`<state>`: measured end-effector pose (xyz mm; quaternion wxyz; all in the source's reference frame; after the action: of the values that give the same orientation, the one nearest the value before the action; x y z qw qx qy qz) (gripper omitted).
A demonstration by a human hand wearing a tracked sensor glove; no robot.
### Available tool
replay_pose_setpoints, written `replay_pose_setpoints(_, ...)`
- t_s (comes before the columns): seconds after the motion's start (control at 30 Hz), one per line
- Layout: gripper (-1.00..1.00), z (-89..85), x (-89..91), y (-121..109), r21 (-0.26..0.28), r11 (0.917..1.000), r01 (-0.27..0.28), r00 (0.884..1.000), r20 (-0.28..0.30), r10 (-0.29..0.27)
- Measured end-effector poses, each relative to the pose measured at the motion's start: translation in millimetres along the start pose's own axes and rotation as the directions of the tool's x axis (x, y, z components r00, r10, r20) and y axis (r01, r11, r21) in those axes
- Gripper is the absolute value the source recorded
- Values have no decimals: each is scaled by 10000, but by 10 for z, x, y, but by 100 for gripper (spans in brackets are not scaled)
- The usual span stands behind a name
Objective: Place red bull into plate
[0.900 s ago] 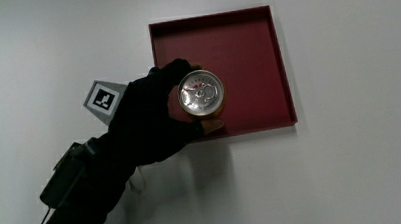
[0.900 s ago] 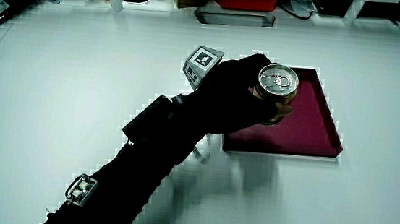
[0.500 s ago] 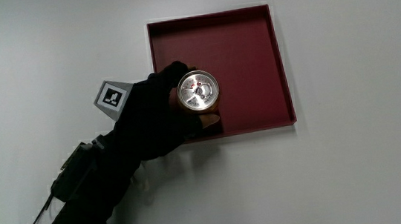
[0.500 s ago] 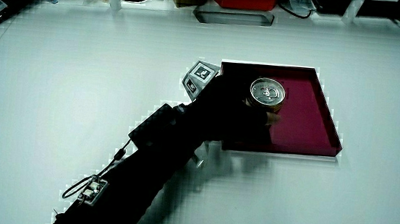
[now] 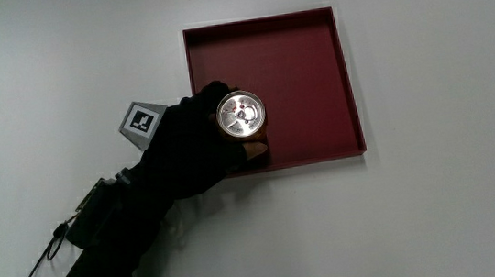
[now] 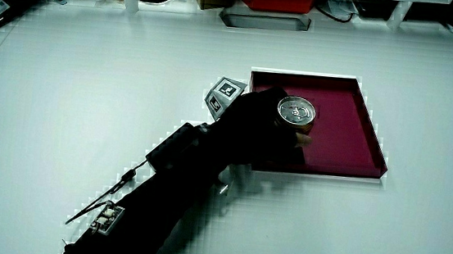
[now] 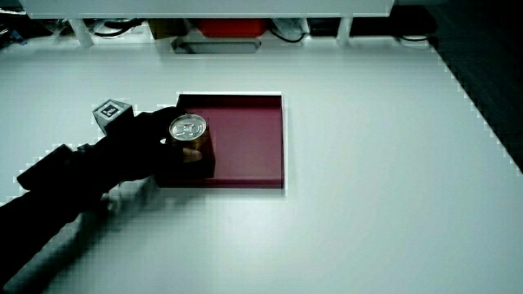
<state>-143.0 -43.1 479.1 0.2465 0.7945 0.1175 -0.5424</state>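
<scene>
Fingers (image 5: 211, 101) wrapped round the red bull can (image 5: 241, 114), upright, inside the plate (image 5: 315, 76) at its near corner.
Judgement: check the base sits flat on the plate floor, clear of the rim, before letting go, then lift off without tipping it. Hand (image 5: 188, 145) beside the can, patterned cube (image 5: 142, 121) up, forearm (image 5: 101, 237) angled back toward the person.

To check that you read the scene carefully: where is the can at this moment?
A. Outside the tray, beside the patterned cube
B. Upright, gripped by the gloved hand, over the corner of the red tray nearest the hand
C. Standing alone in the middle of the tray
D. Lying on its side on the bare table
B: the can stands upright in the hand, within the red tray near its corner.
</scene>
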Motion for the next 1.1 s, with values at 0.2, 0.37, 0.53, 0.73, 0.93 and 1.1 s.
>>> replay_pose_setpoints(0.2, -7, -10, -30, 6, 42, 10000, -30, 9998, -211, 31)
replay_pose_setpoints(0.37, -23, -14, -31, 0, 29, 9999, -125, 9998, -179, 126)
replay_pose_setpoints(0.53, -40, -18, -39, -10, 64, 9999, -121, 9999, -44, 121)
replay_pose_setpoints(0.73, -60, 6, -54, -33, -65, 9999, -81, 9993, 369, 83)
replay_pose_setpoints(0.93, -80, 171, 83, -126, -356, 9992, 157, 9941, 1082, -118)
replay_pose_setpoints(1.1, -97, 373, 278, -240, -454, 9984, 341, 9983, 491, -319)
